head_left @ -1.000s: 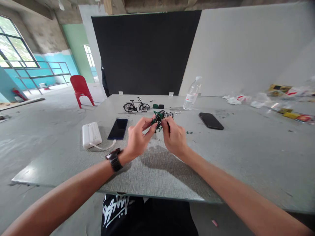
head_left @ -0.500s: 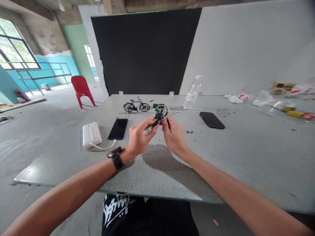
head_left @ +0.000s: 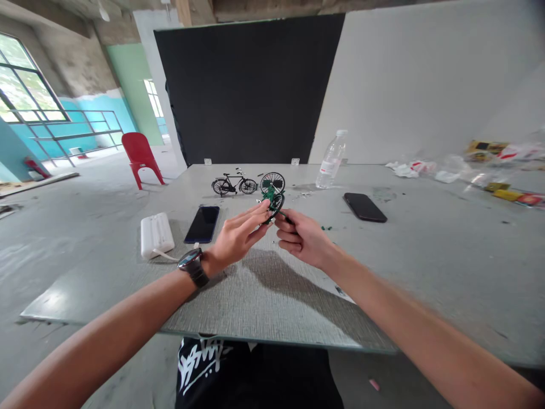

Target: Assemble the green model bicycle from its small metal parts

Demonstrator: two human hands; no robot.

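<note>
A small green model bicycle (head_left: 271, 193) with black-rimmed, thin-spoked wheels is raised off the tabletop, one wheel at the far side and one nearer me. My left hand (head_left: 238, 236) is closed on it from the left, fingers stretched along its frame and thumb below. From the right, my right hand (head_left: 304, 236) pinches a thin dark rod-like piece (head_left: 288, 218) whose tip points at the bicycle's near wheel. I cannot make out whether it is a tool or a part. Behind them a finished-looking black model bicycle (head_left: 234, 183) stands upright on the table.
Left of my hands lie a dark phone (head_left: 202, 224) and a white power bank (head_left: 156, 234) with a cable. A clear plastic bottle (head_left: 332, 160) and a black phone (head_left: 365, 207) are to the right. Tiny green pieces (head_left: 326, 228) lie near my right hand; plastic packaging (head_left: 494, 170) sits far right.
The green bicycle has been turned, so both wheels now show. My left fingers have straightened along it. My right hand has shifted slightly lower and rolled, the thin dark piece now angled toward the wheel.
</note>
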